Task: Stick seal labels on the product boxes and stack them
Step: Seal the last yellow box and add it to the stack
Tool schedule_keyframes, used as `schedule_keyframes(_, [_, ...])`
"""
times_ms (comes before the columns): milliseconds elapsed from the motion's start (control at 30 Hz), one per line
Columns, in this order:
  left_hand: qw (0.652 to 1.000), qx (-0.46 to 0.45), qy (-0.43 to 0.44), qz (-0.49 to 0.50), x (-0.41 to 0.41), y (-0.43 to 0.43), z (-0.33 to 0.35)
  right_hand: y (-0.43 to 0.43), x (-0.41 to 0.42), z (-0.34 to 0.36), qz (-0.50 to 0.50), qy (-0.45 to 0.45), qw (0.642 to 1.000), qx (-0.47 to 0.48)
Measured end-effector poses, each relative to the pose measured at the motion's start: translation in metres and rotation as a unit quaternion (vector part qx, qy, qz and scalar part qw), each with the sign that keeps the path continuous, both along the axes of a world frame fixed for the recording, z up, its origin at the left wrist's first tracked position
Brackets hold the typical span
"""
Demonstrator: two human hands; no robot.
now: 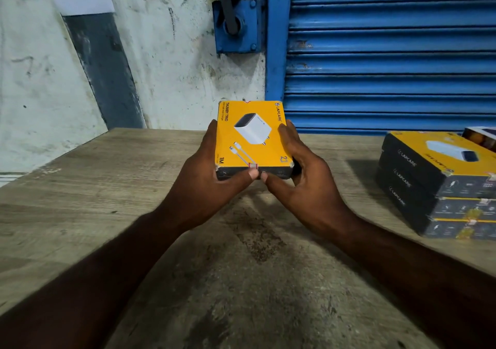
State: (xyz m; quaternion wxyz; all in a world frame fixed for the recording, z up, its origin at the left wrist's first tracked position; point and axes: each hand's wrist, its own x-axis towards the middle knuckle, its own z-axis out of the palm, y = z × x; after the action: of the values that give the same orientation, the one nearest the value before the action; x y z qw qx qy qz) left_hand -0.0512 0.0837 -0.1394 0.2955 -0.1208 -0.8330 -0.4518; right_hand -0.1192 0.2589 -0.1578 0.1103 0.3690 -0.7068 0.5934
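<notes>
A yellow-and-black charger box (252, 136) is held above the wooden table (107, 187), its yellow face up. My left hand (214, 177) grips its left side, and the thumb presses a small seal label (253, 166) folded over the near edge. My right hand (300, 177) grips the right side, with its thumb on the black near face beside the label. A stack of three like boxes (440, 185) stands at the right of the table, with seal labels on their near faces.
Behind the table rise a stained white wall (166, 66) and a blue roller shutter (389, 53) with a blue crank housing (236, 26). Another box corner (480, 138) peeks in behind the stack at the far right.
</notes>
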Motion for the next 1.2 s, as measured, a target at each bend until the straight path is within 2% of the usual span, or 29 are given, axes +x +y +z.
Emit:
schedule_keyframes(200, [0.999,-0.032,-0.016,-0.004,-0.001,-0.001,0.002,0.0,0.004,0.003,-0.006,0.003,1.0,-0.014])
schedule_keyframes(300, [0.999,0.0,-0.029,-0.044,-0.002,-0.002,0.001,-0.001,0.005,0.004,-0.018,0.004,1.0,-0.022])
schedule_keyframes(367, [0.99,0.087,-0.071,-0.087,-0.001,-0.001,0.003,-0.001,0.006,0.004,-0.026,0.0,0.999,-0.032])
schedule_keyframes(400, [0.974,0.174,-0.099,-0.111,-0.001,0.0,0.005,-0.001,0.005,0.005,-0.028,-0.004,0.999,-0.036])
schedule_keyframes(467, [0.915,0.349,-0.135,-0.15,-0.001,0.004,0.008,-0.001,0.006,0.005,-0.027,-0.01,0.999,-0.041])
schedule_keyframes(533, [0.882,0.423,-0.14,-0.154,-0.001,0.006,0.011,-0.001,0.005,0.004,-0.02,-0.006,0.999,-0.041])
schedule_keyframes(700, [0.88,0.425,-0.173,-0.123,0.0,0.006,0.01,-0.004,0.004,-0.001,-0.007,0.021,1.0,-0.019])
schedule_keyframes(933, [0.89,0.417,-0.139,-0.121,-0.001,0.008,0.008,-0.004,0.005,0.0,-0.016,0.0,1.0,0.017])
schedule_keyframes(1200, [0.9,0.409,-0.101,-0.111,-0.004,0.007,0.006,-0.003,0.009,0.008,0.026,-0.091,0.994,-0.051])
